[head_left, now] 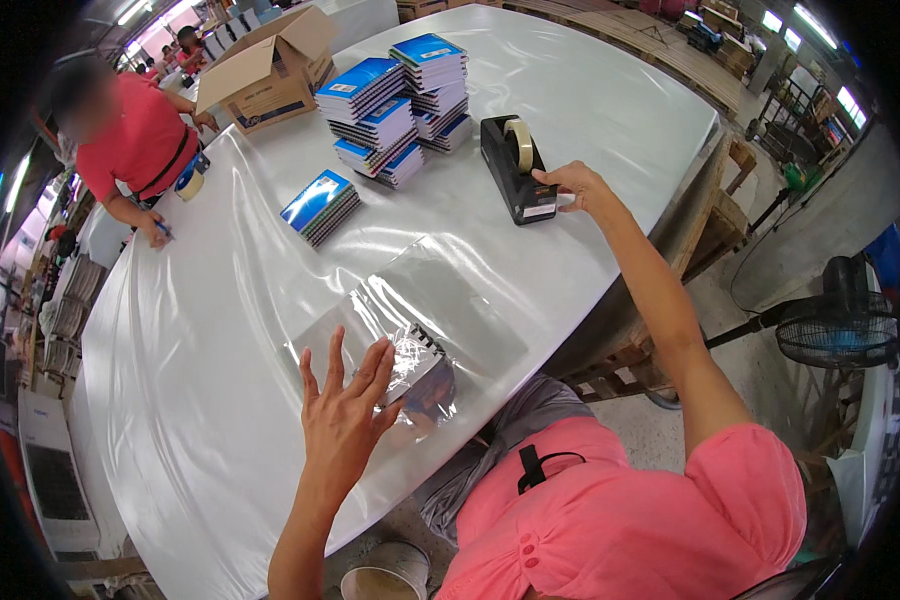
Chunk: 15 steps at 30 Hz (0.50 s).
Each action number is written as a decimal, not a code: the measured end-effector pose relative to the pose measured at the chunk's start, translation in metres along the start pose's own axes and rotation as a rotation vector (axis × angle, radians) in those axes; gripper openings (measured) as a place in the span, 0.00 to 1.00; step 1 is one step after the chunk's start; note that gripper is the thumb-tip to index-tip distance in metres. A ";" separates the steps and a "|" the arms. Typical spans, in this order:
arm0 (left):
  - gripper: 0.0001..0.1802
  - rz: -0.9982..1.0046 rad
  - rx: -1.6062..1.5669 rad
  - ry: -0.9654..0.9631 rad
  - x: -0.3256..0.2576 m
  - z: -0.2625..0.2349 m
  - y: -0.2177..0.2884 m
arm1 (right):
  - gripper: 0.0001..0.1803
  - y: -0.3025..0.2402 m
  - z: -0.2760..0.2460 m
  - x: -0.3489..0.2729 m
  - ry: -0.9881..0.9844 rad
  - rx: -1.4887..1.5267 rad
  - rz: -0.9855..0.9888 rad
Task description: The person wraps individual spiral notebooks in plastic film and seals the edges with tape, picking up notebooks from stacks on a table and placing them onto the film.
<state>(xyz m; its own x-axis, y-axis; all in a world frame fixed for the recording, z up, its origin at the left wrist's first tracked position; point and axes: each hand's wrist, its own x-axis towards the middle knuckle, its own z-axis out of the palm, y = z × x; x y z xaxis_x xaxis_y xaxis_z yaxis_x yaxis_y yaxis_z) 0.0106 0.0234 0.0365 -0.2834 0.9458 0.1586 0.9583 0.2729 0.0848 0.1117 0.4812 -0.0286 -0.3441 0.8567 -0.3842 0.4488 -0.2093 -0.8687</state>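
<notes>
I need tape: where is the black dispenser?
In the head view, the dispenser sits right of the stacked notebooks, at the wearer's right hand.

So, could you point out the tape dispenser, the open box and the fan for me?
Tape dispenser (511,178): head view, on the middle of its black body.
Open box (267,101): head view, on its brown cardboard side.
Fan (836,336): head view, on its round cage.
</notes>
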 end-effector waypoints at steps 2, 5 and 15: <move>0.38 -0.012 0.002 0.003 -0.001 0.001 -0.001 | 0.24 0.006 0.004 -0.004 -0.067 0.105 0.059; 0.38 -0.018 -0.001 0.013 -0.003 0.002 -0.001 | 0.21 0.041 0.011 -0.009 -0.113 0.587 -0.082; 0.38 -0.021 -0.006 0.029 -0.005 0.001 -0.001 | 0.10 0.095 0.011 -0.059 0.728 -0.658 -0.645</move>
<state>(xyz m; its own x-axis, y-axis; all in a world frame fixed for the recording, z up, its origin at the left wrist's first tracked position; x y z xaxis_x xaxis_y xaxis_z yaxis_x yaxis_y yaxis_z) 0.0107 0.0189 0.0348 -0.3045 0.9344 0.1850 0.9519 0.2915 0.0943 0.1655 0.4052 -0.0916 -0.2064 0.8275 0.5221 0.7768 0.4630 -0.4268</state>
